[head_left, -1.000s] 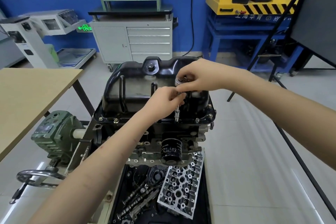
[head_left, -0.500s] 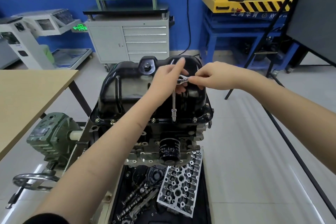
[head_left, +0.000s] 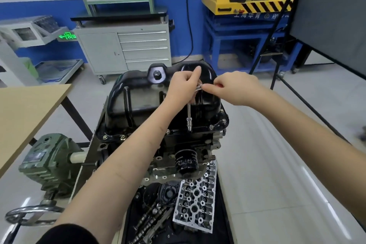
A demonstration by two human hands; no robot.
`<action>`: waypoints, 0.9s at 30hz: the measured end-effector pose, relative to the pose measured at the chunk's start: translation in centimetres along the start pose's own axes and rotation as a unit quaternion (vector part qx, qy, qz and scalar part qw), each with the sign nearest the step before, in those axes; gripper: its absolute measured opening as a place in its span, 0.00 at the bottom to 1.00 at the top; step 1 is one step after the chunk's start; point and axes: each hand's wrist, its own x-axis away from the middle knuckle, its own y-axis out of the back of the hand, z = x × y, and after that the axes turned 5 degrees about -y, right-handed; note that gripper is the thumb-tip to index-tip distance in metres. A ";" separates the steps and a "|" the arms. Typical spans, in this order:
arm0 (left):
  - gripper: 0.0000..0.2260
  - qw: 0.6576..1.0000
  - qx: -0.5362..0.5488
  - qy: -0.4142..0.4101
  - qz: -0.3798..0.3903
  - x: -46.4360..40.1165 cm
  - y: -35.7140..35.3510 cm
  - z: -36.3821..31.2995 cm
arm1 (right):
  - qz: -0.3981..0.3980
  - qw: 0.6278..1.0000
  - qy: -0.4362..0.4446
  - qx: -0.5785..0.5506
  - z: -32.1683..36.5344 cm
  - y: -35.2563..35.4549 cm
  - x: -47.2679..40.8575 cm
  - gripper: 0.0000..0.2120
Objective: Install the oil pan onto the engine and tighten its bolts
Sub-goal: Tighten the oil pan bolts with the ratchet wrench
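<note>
Fingers [head_left: 193,80] of your left hand [head_left: 183,87] and right hand [head_left: 233,87] pinch the socket wrench [head_left: 189,113] handle above the oil pan [head_left: 138,93], its socket standing on a front flange bolt [head_left: 189,130].

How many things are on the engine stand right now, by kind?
Oil pan: 1
Oil filter: 1
Cylinder head: 1
Socket wrench: 1
Camshafts: 2
Total: 6
</note>
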 end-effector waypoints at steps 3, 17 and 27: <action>0.19 0.996 0.084 0.019 0.000 1.0 0.3 0.6 | 0.011 0.999 0.001 -0.032 -0.4 -0.1 0.4 0.26; 0.07 0.973 -0.218 0.062 0.038 7.5 0.3 8.2 | 0.029 0.986 0.049 -0.155 -0.9 0.2 -0.3 0.21; 0.05 0.973 -0.210 0.074 -0.064 5.1 -2.1 4.6 | -0.052 0.978 0.169 -0.113 -3.8 3.4 -3.3 0.14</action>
